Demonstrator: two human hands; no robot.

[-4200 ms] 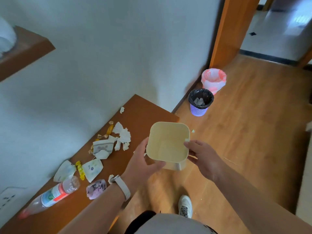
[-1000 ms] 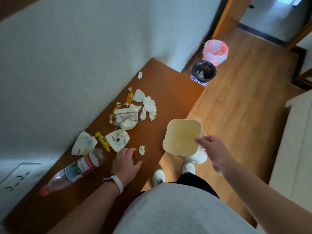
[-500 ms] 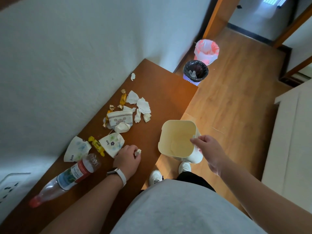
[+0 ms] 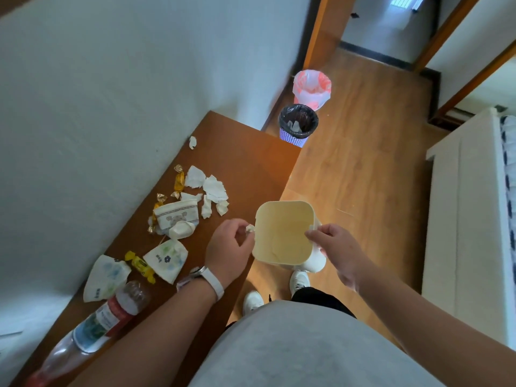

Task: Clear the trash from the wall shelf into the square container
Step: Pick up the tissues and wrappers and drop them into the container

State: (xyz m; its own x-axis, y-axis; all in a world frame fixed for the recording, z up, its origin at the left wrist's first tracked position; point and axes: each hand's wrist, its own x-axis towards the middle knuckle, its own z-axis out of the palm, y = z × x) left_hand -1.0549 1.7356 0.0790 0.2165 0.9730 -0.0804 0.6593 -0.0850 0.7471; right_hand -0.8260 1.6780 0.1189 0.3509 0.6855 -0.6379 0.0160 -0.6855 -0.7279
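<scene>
View: a head-worn camera looks down over the person's grey top at a brown wall shelf (image 4: 251, 169) on their left and wood floor on their right.
Left hand: the left hand (image 4: 229, 247) is pinched shut on a small paper scrap (image 4: 250, 228), held right at the container's near-left rim, not yet over the opening.
Right hand: the right hand (image 4: 332, 245) grips the right rim of the square container (image 4: 284, 233), fingers closed on the edge, holding it in the air just off the shelf's edge.
Container: cream, open-topped, between the two hands; it looks empty inside.
Done so far: judging by the empty container, nothing is in it yet; this scrap looks like the first piece.
Left to clear: beyond the left hand lie torn white tissue pieces (image 4: 213, 191), gold candy wrappers (image 4: 178, 180), a printed paper cup (image 4: 178, 216) and a lone scrap (image 4: 192, 142) farther off.
Also left: nearer the left forearm are flowered wrappers (image 4: 166, 258), a yellow candy (image 4: 141, 266) and a plastic bottle (image 4: 92, 328) lying on its side.
Estimate: the task seems barely begun.
</scene>
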